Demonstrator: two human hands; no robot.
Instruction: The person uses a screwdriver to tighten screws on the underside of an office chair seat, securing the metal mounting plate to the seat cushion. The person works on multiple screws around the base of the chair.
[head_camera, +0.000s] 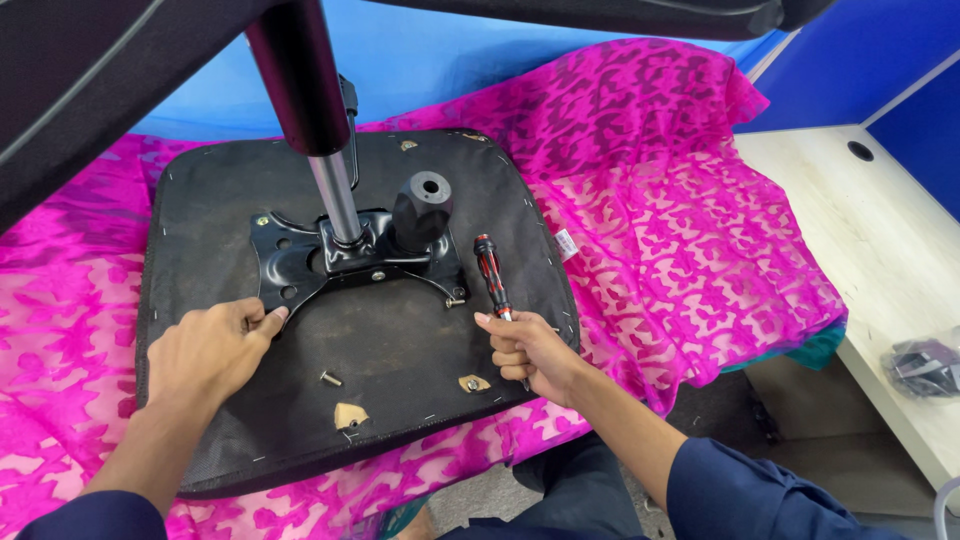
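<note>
Risk of the loose bolt (330, 378) just below the left hand (210, 350) fingers, curled on the black mounting plate (300, 265) edge, rolling off the seat underside (400, 340); right hand (530, 350) fingers closed around the red-black screwdriver (491, 275), could slip sideways.

Left hand (212, 347) palm down, fingers curled with thumb and forefinger pinched, forearm extended, right hand (530, 350) in a loose fist — knuckles up, wrist bent inward, dark blue sleeves at both elbows
</note>
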